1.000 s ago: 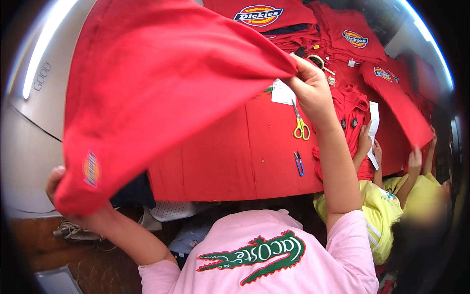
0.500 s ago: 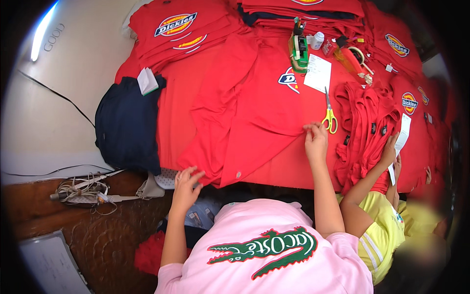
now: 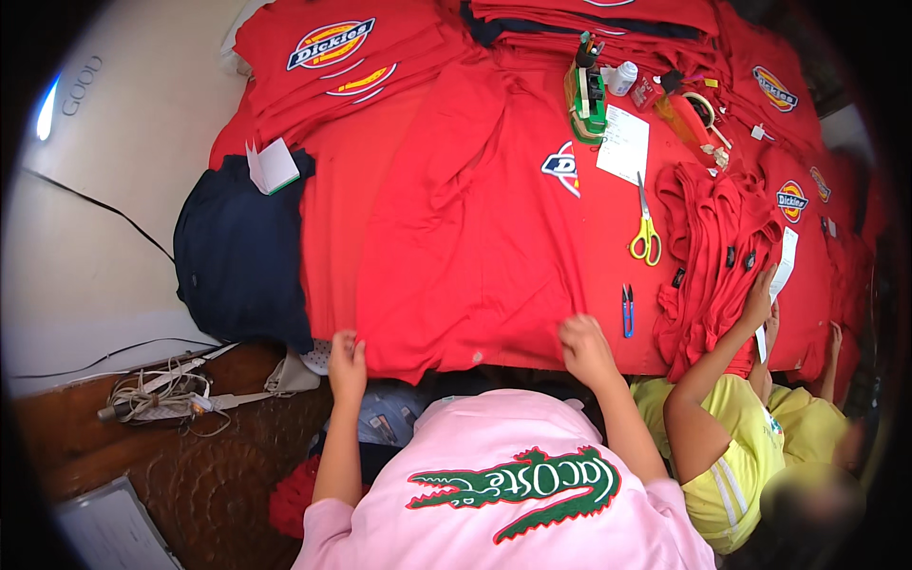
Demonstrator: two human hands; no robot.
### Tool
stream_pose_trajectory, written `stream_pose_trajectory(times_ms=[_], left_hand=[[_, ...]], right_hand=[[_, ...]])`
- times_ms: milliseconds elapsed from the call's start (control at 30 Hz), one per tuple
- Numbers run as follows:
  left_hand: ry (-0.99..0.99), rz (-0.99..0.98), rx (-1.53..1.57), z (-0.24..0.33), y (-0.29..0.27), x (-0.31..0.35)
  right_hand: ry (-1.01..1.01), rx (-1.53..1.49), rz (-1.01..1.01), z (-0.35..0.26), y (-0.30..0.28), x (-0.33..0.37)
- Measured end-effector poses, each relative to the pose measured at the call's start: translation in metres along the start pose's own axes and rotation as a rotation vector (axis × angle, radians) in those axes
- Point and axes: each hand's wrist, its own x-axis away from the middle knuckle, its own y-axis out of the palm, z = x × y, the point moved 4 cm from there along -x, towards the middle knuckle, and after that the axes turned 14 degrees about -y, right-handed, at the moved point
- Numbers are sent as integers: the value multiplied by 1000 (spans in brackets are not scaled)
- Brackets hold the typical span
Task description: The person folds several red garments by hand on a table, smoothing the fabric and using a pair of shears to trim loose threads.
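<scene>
A red shirt with a partly covered oval print is spread on the table in front of me, its side folded over. My left hand is at the shirt's near left corner, fingertips pinched together on the edge. On the near right edge, my right hand has its fingers curled round the cloth. Blue thread snips lie to the right of the shirt. Beyond them rest yellow-handled scissors, their blades touching a white paper slip.
Folded navy garments bear a white card at left. Red shirt stacks line the back. A green tape dispenser and white bottle stand beyond the slip. At right, a co-worker's hand touches piled red garments.
My right hand has come nearer and left, drawing the shirt's right edge along and uncovering the blue snips. My left hand's spread fingers have closed at the left corner.
</scene>
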Motion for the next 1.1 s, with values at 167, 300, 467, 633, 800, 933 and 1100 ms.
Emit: stream_pose_trajectory(times_ms=[167, 300, 467, 633, 800, 933, 1100], left_hand=[[-255, -162, -71, -27, -40, 16], [29, 15, -22, 22, -20, -25], [241, 119, -182, 118, 42, -70], [120, -30, -142, 109, 46, -74], [-12, -144, -382, 93, -2, -48], [483, -130, -330, 161, 28, -18], [964, -470, -437, 205, 123, -17]], right_hand=[[170, 119, 32, -15, -19, 91], [474, -19, 419, 13, -27, 40], [475, 206, 246, 48, -20, -39], [670, 92, 11, 43, -30, -15], [885, -110, -124, 12, -46, 30], [495, 194, 503, -5, -44, -16], [97, 251, 55, 20, 10, -96]])
